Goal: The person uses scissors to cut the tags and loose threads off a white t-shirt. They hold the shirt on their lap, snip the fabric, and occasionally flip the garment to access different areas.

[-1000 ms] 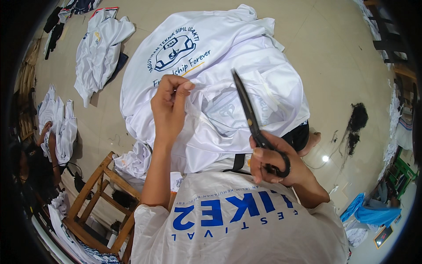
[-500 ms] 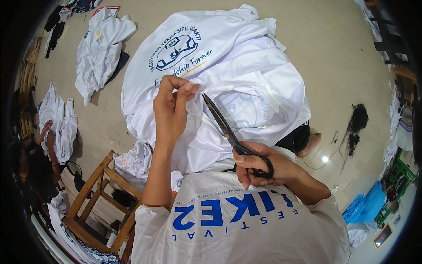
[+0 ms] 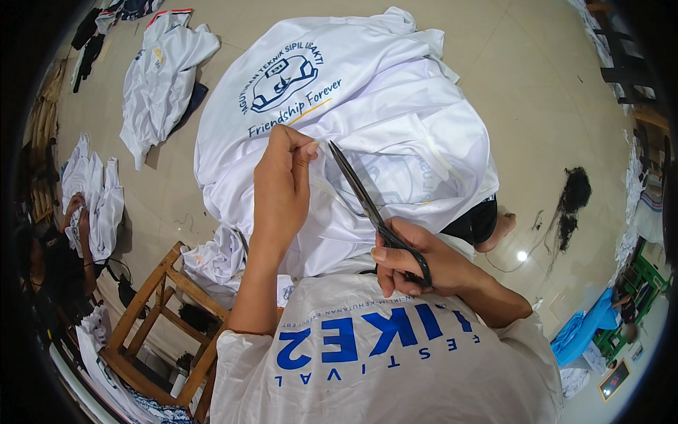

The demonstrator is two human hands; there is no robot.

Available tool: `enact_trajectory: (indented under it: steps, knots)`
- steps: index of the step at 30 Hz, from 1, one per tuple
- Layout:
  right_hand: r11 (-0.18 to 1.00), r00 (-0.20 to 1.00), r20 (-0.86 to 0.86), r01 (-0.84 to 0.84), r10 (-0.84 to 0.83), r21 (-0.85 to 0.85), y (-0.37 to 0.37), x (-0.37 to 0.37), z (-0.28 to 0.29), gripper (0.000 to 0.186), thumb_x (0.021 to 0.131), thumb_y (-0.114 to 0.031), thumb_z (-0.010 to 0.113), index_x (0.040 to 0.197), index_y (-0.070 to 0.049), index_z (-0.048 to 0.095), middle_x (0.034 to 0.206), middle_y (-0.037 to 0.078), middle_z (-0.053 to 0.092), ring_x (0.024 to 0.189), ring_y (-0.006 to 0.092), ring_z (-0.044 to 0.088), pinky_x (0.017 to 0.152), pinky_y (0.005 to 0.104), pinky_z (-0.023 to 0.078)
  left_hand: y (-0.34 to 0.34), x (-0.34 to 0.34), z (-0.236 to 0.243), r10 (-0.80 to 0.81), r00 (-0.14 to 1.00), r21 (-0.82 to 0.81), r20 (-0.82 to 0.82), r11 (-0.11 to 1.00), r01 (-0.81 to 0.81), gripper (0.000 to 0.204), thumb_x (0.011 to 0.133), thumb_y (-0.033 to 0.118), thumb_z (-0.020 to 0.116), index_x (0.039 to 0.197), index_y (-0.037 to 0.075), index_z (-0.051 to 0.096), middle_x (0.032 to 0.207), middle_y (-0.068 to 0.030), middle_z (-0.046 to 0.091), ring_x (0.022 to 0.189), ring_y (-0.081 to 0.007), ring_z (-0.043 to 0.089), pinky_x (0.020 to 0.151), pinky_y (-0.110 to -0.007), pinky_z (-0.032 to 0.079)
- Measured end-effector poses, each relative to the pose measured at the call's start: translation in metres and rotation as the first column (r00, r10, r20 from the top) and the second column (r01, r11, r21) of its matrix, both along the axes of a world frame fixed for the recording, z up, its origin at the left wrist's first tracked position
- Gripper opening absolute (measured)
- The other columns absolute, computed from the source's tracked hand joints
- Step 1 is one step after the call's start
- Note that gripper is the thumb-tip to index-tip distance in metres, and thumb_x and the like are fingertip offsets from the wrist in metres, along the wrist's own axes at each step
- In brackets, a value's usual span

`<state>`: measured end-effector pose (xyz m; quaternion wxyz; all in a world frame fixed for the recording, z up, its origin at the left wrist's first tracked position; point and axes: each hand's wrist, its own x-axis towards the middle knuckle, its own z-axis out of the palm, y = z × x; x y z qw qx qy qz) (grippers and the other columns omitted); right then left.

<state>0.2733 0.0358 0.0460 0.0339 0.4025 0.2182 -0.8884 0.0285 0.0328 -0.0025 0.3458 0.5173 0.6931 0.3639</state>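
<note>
item 1, left hand [image 3: 282, 180]: raised over the lap, fingers pinched together on a small fold of the white t-shirt [image 3: 395, 120], holding that fold up and taut.

item 2, right hand [image 3: 417, 265]: clenched through the loops of black scissors [image 3: 374, 212], thumb and fingers in the handles. the blades ran up and to the left, their tips just beside the pinched fold at the left thumb; whether the blades were parted or closed could not be told.

item 3, white t-shirt: draped in a heap across the person's lap and knees, a round blue printed emblem and lettering facing up on the far side. judged light, soft and limp, somewhat slick, apt to slump and slide unless kept under tension; best taken by pinching a fold or seam close to the working point, as the left hand did.

item 4, surroundings: tiled floor [image 3: 537, 85] beneath. a bare foot [image 3: 498, 230] showed past the shirt's right edge. a second white shirt [image 3: 159, 81] lay crumpled on the floor to the upper left, well apart. a wooden stool [image 3: 166, 311] stood at lower left, near a small pile of white cloth. a dark tuft of threads [image 3: 572, 201] lay on the floor to the right. another person's hands held white cloth at the far left edge.
</note>
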Motion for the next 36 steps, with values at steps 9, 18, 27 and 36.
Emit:
enact_trajectory:
  steps: [9, 18, 27, 36]
  knots:
    - [0.999, 1.0, -0.011, -0.013, 0.012, -0.037, 0.002, -0.004, -0.006, 0.027, 0.105, -0.028, 0.065, 0.107, -0.007, 0.049, 0.072, 0.017, 0.068, 0.041, 0.0057, 0.043, 0.037, 0.0224, 0.028, -0.001, -0.012, -0.009, 0.012, 0.968, -0.038, 0.25, 0.999, -0.003, 0.013, 0.11, 0.011, 0.057, 0.103, 0.001, 0.053, 0.099, -0.0075, 0.063, 0.096, -0.0152, 0.066, 0.094, -0.033, 0.053]
    - [0.995, 0.999, -0.032, 0.021, -0.024, -0.102, 0.002, -0.009, -0.012, 0.03, 0.104, -0.028, 0.066, 0.108, -0.005, 0.048, 0.071, 0.017, 0.068, 0.04, 0.0056, 0.043, 0.037, 0.0226, 0.029, -0.004, -0.016, -0.011, 0.01, 0.955, -0.058, 0.298, 0.998, 0.007, 0.013, 0.111, 0.013, 0.055, 0.105, 0.002, 0.052, 0.101, -0.0056, 0.062, 0.103, -0.014, 0.064, 0.101, -0.034, 0.052]
    - [0.994, 0.998, -0.051, 0.026, -0.032, -0.105, 0.003, -0.008, -0.014, 0.035, 0.103, -0.028, 0.068, 0.109, -0.002, 0.046, 0.071, 0.015, 0.067, 0.041, 0.0059, 0.044, 0.038, 0.0231, 0.029, -0.005, -0.014, -0.009, 0.029, 0.952, -0.079, 0.306, 0.997, -0.005, 0.012, 0.111, 0.012, 0.055, 0.104, 0.002, 0.052, 0.098, -0.0044, 0.059, 0.103, -0.0145, 0.065, 0.102, -0.034, 0.052]
    - [0.997, 0.997, -0.011, 0.076, -0.076, 0.019, 0.014, 0.009, 0.012, 0.027, 0.104, -0.026, 0.064, 0.109, -0.004, 0.049, 0.07, 0.015, 0.067, 0.039, 0.0081, 0.042, 0.038, 0.0248, 0.029, -0.047, -0.068, -0.01, 0.406, 0.897, -0.023, 0.173, 0.912, -0.409, 0.017, 0.111, 0.017, 0.054, 0.11, 0.0, 0.055, 0.094, -0.0053, 0.063, 0.091, -0.0171, 0.073, 0.087, -0.03, 0.056]
